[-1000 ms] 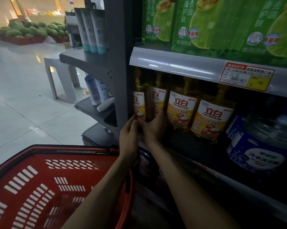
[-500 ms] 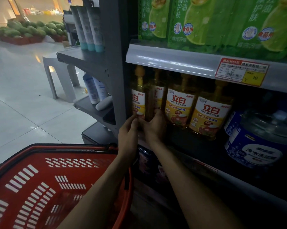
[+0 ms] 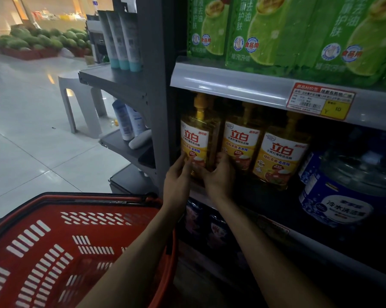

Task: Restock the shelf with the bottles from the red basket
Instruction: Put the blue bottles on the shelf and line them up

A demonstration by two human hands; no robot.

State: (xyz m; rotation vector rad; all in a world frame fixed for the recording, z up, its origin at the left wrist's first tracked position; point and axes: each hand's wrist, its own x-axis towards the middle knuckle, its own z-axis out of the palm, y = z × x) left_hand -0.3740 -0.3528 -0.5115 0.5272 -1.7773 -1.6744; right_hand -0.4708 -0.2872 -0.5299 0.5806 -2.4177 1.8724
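We curl our left hand (image 3: 176, 174) and right hand (image 3: 221, 176) round the leftmost 立白 bottle (image 3: 195, 138), upright on the shelf (image 3: 265, 196) beside 2 more bottles (image 3: 241, 138); the tag (image 3: 320, 101) above reads 10.

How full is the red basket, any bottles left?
Empty as far as shown: the red basket shows only its slotted floor and walls, no bottles. The left forearm hides a strip of it.

Watermelon pile (image 3: 43, 40), grey stool (image 3: 76, 101), tubes (image 3: 120, 41)
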